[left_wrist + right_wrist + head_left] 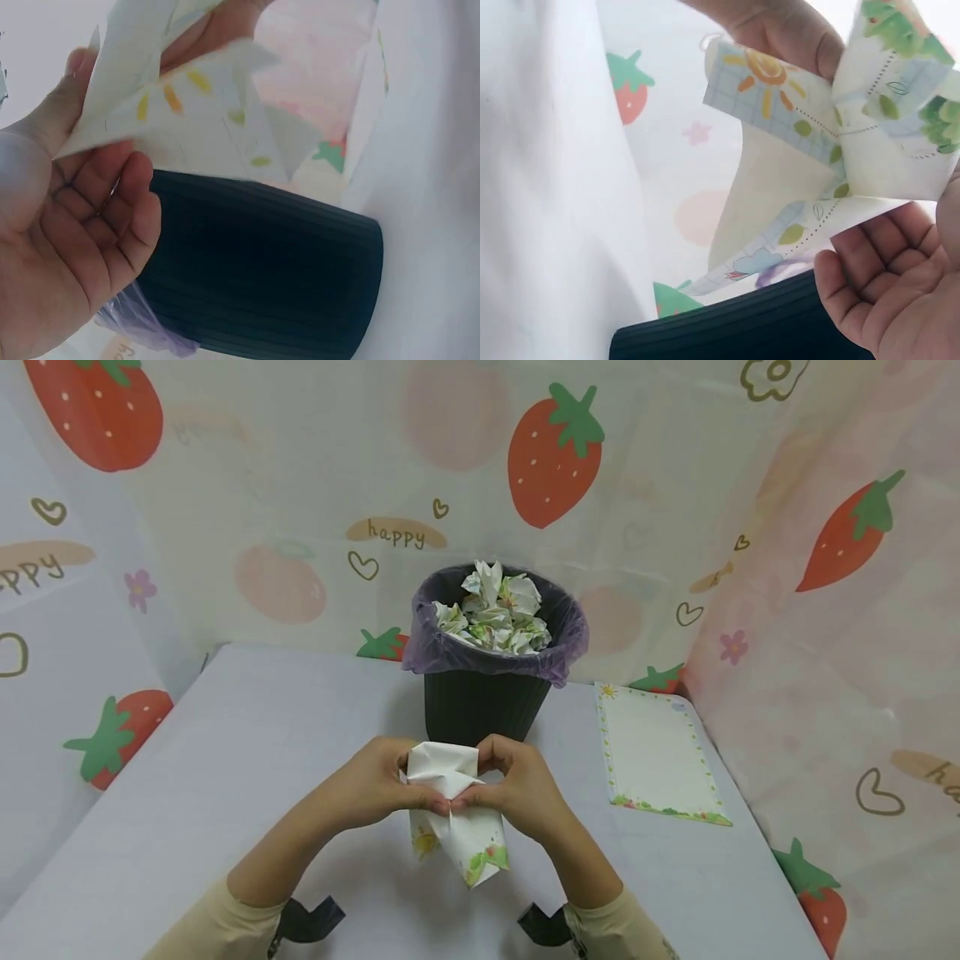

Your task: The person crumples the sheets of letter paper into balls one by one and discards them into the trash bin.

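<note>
Both hands hold one sheet of patterned paper [457, 843] above the table, in front of a black bin. The left hand [378, 783] pinches its left side and the right hand [525, 787] its right side, the thumbs meeting at the middle. The sheet is folded and creased, with a printed sun and green leaves on its border. In the left wrist view the paper [195, 127] lies between the thumb and curled fingers. The right wrist view shows the paper [780, 157] bunched at the centre, its ends flaring out.
The black bin [483, 706] has a purple liner [450, 652] and several crumpled papers [498, 610] heaped inside. A flat bordered sheet [660, 752] lies at the table's right. Strawberry-print cloth [300, 460] hangs behind and at both sides of the white table [285, 718].
</note>
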`<state>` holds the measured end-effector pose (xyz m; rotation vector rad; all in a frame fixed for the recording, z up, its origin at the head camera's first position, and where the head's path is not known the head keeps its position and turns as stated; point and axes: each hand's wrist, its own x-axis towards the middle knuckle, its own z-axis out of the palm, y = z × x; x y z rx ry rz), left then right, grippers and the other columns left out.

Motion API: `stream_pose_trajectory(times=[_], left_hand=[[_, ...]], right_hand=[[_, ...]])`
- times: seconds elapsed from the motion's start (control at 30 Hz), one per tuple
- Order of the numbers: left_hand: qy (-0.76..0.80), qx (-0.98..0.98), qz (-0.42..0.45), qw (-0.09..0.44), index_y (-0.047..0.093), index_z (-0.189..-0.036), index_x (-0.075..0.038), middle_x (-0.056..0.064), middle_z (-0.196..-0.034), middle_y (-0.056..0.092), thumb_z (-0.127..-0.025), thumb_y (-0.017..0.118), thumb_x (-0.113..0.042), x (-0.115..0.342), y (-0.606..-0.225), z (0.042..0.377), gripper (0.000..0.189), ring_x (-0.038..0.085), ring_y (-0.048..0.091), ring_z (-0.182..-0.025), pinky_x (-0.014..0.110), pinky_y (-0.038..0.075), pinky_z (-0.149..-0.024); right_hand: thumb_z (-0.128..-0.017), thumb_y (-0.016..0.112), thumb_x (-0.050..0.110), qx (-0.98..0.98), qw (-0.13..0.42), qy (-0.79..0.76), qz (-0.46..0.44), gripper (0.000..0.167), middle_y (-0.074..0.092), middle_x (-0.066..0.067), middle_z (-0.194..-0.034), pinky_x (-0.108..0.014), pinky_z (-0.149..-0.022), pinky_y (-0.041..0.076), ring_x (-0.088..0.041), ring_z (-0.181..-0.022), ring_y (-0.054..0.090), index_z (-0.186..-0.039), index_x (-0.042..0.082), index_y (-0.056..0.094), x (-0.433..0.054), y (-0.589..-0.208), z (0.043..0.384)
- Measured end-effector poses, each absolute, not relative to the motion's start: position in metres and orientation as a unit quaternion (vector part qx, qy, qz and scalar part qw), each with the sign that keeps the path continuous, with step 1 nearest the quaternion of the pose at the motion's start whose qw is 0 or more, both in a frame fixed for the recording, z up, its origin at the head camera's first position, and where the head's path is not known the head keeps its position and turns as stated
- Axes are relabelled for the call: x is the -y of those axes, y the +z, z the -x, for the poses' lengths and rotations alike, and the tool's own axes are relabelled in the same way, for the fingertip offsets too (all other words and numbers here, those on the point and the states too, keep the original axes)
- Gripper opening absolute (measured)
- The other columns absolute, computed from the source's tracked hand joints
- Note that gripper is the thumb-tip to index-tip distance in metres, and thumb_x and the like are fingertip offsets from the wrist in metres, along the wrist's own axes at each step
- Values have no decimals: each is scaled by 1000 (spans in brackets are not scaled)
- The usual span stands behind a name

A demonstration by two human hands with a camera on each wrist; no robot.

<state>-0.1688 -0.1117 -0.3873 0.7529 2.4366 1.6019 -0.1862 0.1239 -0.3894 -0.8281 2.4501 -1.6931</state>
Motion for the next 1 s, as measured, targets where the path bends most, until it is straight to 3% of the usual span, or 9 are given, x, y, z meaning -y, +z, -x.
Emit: stream_pose_trajectory(times=[0.23, 0.43, 0.53, 0.63, 0.7, 0.8, 0.87, 1.0], left_hand=[[552, -785, -278, 44, 78, -103, -12, 1, -91, 73, -85, 84, -28, 108, -390, 169, 24, 21, 67, -81, 33, 59, -67], [583, -751, -307, 41, 78, -101, -9, 4, -92, 73, -88, 80, -28, 106, -398, 173, 23, 19, 68, -81, 33, 59, -65], [575, -760, -304, 20, 76, -102, -7, 3, -90, 73, -91, 78, -31, 105, -401, 174, 26, 17, 68, -79, 31, 59, -63], [544, -793, -272, -27, 70, -112, -9, 0, -94, 71, -88, 77, -48, 102, -399, 170, 47, 15, 66, -79, 30, 58, -63], [524, -813, -249, -51, 64, -125, -10, -1, -102, 70, -79, 79, -59, 100, -395, 166, 69, 16, 64, -83, 30, 58, -65], [522, -824, -214, -51, 54, -139, -13, 0, -112, 67, -64, 88, -61, 97, -391, 161, 95, 19, 63, -89, 31, 57, -69], [529, -825, -195, -34, 52, -140, -14, 1, -114, 66, -62, 94, -54, 94, -388, 159, 97, 20, 63, -90, 34, 58, -70], [536, -829, -159, -8, 54, -131, -14, 3, -104, 68, -66, 97, -42, 92, -385, 160, 82, 21, 64, -84, 37, 58, -67]], right_hand=[[-74, 92, 17, -720, 66, -637, 266, 33, 67, -3, -87, -25, -63, 57, -16, -79, 67, -84, 4, 63, -124, -393, 187], [-76, 90, 27, -638, 139, -716, 246, 34, 65, -1, -81, -23, -58, 58, -12, -68, 66, -81, 11, 61, -119, -399, 187], [-77, 89, 32, -617, 150, -734, 241, 34, 65, 0, -79, -23, -58, 58, -11, -67, 67, -78, 13, 60, -116, -401, 188], [-76, 88, 34, -614, 124, -747, 222, 36, 64, 3, -74, -21, -54, 55, -9, -64, 64, -74, 14, 58, -114, -402, 189], [-76, 89, 31, -618, 94, -752, 208, 36, 62, 4, -70, -20, -52, 54, -8, -61, 62, -72, 13, 58, -113, -402, 189], [-79, 89, 19, -631, 53, -750, 193, 35, 60, 4, -65, -19, -50, 52, -8, -58, 59, -70, 8, 58, -111, -402, 188], [-82, 87, 12, -644, 34, -741, 187, 32, 60, 4, -64, -20, -50, 52, -9, -57, 58, -70, 4, 58, -110, -403, 187], [-88, 81, 8, -678, 6, -713, 180, 27, 61, 4, -65, -20, -53, 49, -9, -62, 56, -74, -6, 62, -111, -404, 187]])
